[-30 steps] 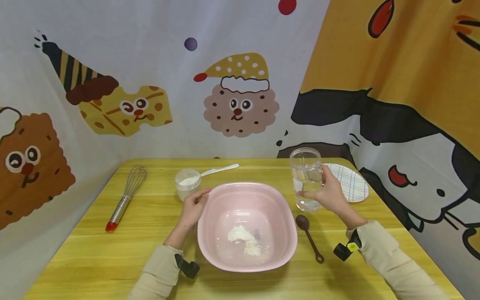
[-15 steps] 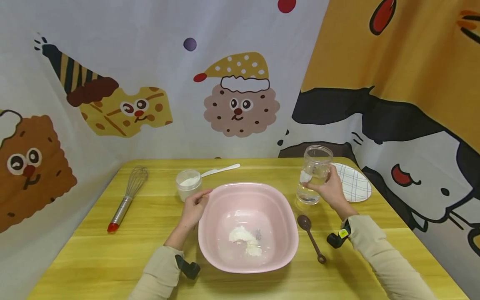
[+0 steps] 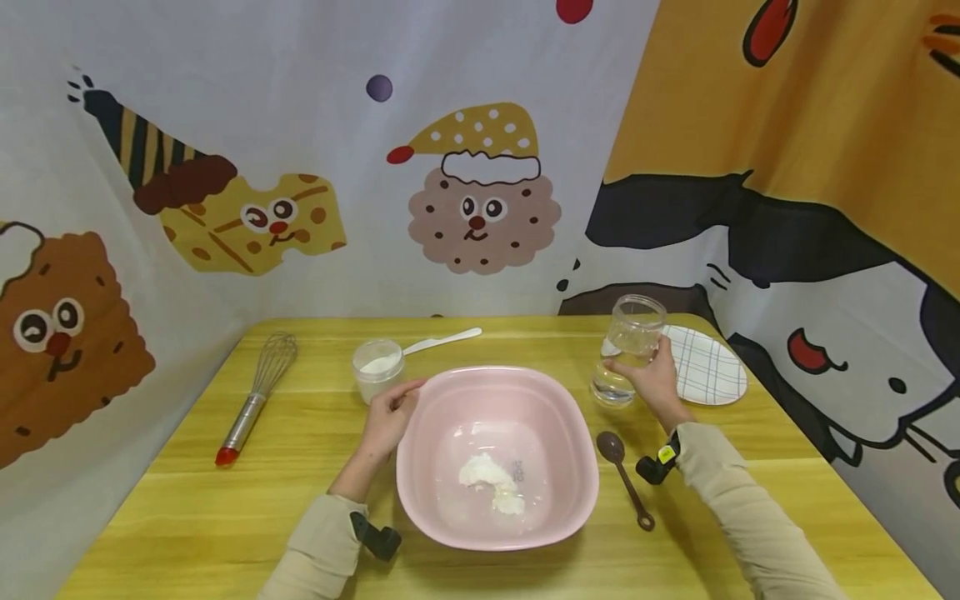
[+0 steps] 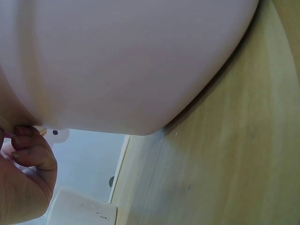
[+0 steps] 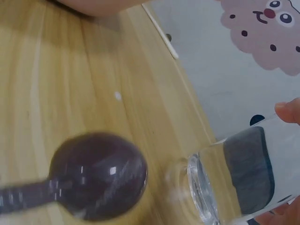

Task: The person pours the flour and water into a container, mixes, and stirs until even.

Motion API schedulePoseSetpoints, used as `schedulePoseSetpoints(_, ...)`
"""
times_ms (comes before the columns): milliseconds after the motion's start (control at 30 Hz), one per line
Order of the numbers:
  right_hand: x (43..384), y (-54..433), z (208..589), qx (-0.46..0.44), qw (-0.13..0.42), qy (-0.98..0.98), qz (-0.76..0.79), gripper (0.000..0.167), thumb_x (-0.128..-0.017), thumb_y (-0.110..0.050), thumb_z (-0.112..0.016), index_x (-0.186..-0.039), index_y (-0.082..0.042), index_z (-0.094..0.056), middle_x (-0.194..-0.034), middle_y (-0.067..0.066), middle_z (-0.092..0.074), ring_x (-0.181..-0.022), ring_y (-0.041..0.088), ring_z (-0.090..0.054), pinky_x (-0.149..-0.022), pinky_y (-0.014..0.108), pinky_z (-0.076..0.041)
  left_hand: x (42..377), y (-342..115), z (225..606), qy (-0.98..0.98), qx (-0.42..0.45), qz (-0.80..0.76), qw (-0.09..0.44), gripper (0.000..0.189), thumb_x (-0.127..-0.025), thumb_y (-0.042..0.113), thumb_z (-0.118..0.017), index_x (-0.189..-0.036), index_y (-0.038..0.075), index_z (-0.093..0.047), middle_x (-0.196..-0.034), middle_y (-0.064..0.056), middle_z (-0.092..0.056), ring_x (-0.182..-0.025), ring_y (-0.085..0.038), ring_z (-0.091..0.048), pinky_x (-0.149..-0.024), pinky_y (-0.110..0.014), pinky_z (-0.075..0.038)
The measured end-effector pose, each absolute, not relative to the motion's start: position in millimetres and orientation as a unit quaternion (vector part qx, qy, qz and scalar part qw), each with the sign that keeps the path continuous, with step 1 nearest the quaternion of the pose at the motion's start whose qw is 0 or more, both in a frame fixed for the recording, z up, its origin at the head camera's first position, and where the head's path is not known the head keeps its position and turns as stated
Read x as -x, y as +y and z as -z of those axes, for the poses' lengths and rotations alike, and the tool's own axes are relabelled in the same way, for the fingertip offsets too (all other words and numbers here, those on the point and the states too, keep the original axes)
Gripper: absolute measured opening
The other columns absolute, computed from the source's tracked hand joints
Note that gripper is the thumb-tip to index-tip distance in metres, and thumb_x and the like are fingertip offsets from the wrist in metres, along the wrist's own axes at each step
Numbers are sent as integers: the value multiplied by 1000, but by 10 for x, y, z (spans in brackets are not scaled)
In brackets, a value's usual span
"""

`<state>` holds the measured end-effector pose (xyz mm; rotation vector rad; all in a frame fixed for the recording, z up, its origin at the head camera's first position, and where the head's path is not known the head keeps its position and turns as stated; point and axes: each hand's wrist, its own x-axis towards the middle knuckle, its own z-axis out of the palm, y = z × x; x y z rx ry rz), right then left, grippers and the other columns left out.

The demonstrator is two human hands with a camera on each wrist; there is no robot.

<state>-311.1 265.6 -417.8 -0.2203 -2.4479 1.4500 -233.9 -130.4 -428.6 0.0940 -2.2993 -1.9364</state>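
Observation:
At the left corner of a pink basin (image 3: 420, 500), my left hand (image 3: 388, 421) pinches the rim with curled fingers; the left wrist view shows the same hand (image 4: 28, 173) at the rim. White powder (image 3: 487, 479) lies in a small heap on the basin's floor. My right hand (image 3: 654, 379) grips a clear jar (image 3: 630, 342) partly filled with clear liquid, to the right of the basin. The right wrist view shows the base of the jar (image 5: 201, 187) close to the tabletop; whether it touches I cannot tell. A brown spoon (image 3: 624, 477) lies between basin and right forearm.
A small jar of white powder (image 3: 378, 379) stands behind my left hand, with a white spatula-like tool (image 3: 442, 340) beside it. A whisk (image 3: 258, 396) lies at the left. A checked oval pad (image 3: 708, 367) lies at the back right. A printed curtain (image 3: 480, 67) hangs behind the table.
My right hand has moved the clear jar to the right, away from the basin, and slightly lower over the last half second. My left hand stays at the basin's rim.

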Motion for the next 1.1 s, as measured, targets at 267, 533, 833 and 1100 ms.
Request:
schedulePoseSetpoints(267, 3156, 2656, 4210, 108, 131, -845, -506, 105, -59, -37, -80, -138, -12, -15, -139, 17, -32, -127, 35, -32, -103, 47, -29, 2330, -1285, 4296, -754, -28, 653, 63, 27, -88, 12, -49, -113, 6, -60, -70, -4, -55, -60, -10, -52, -54, -22, -46)
schedulePoseSetpoints(533, 3193, 2652, 4221, 87, 134, -851, -500, 105, -60, -36, -80, -138, -12, -14, -137, 20, -33, -125, 37, -34, -103, 48, -29, 2346, -1279, 4269, -757, -28, 649, 64, 27, -89, 13, -49, -113, 6, -60, -69, -3, -53, -59, -10, -51, -53, -21, -45)
schedulePoseSetpoints(833, 3188, 2639, 4233, 75, 116, -858, -494, 106, -59, -40, -80, -137, -14, -14, -137, 19, -33, -125, 37, -33, -100, 53, -29, 2349, -1314, 4284, -750, -27, 658, 59, 26, -88, 10, -50, -111, 4, -61, -70, -7, -60, -58, -10, -54, -54, -22, -47)
schedulePoseSetpoints(1100, 2986, 2667, 4097, 58, 64, -880, -467, 118, -59, -49, -76, -142, -19, 2, -145, 21, -17, -131, 40, -20, -97, 62, -23, 2352, -1301, 4284, -742, -25, 667, 54, 28, -88, 9, -50, -113, 1, -59, -76, -12, -65, -59, -9, -57, -54, -23, -48)
